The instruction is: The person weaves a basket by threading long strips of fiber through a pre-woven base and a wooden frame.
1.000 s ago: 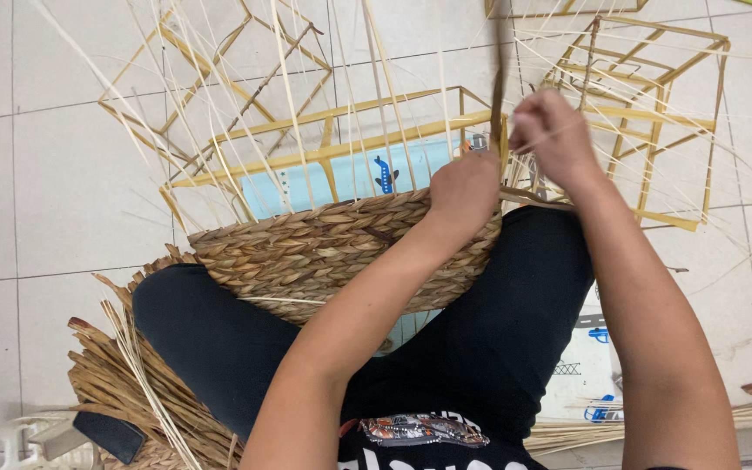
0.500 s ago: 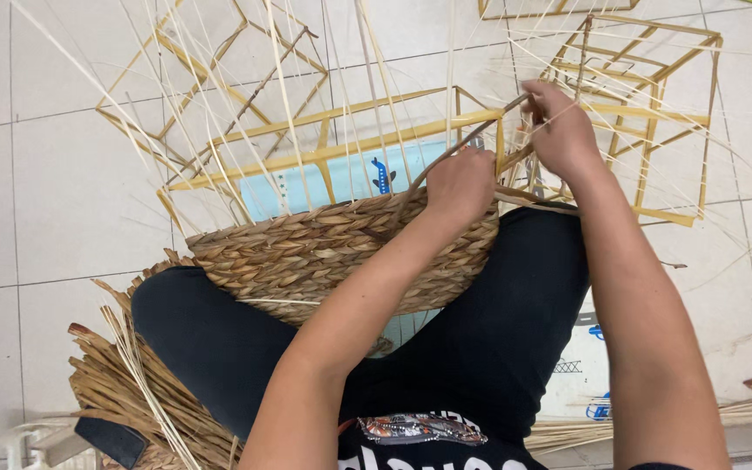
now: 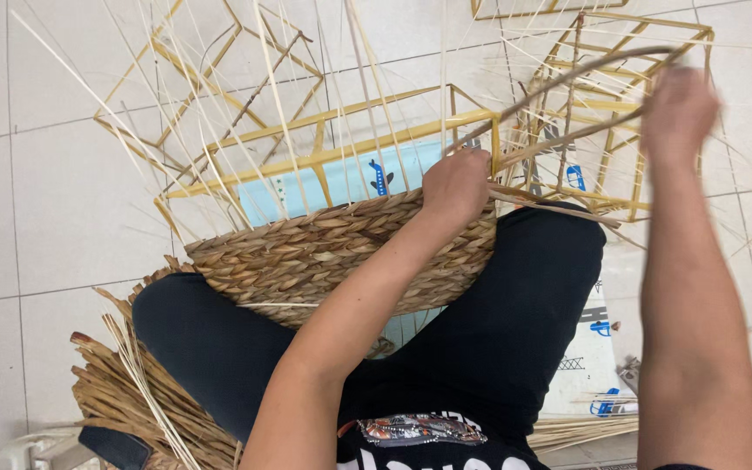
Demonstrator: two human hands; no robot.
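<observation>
The left hand (image 3: 456, 184) presses closed fingers on the far rim of the woven basket (image 3: 332, 252) lying across the lap, while the right hand (image 3: 677, 109), farther right, grasps a taut brown strand (image 3: 567, 83).

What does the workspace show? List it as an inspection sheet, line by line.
Surface: pale tiled floor, person seated on it.
Job's things: half-woven basket on the lap; thin upright canes rising from its rim.
Clutter: yellow cane frames; dried fibre bundle by the knee.
Grippers: left hand presses the basket rim; right hand, blurred, pulls a brown strand.
Cables: nothing seen.
Surroundings: patterned blue mat underneath.
</observation>
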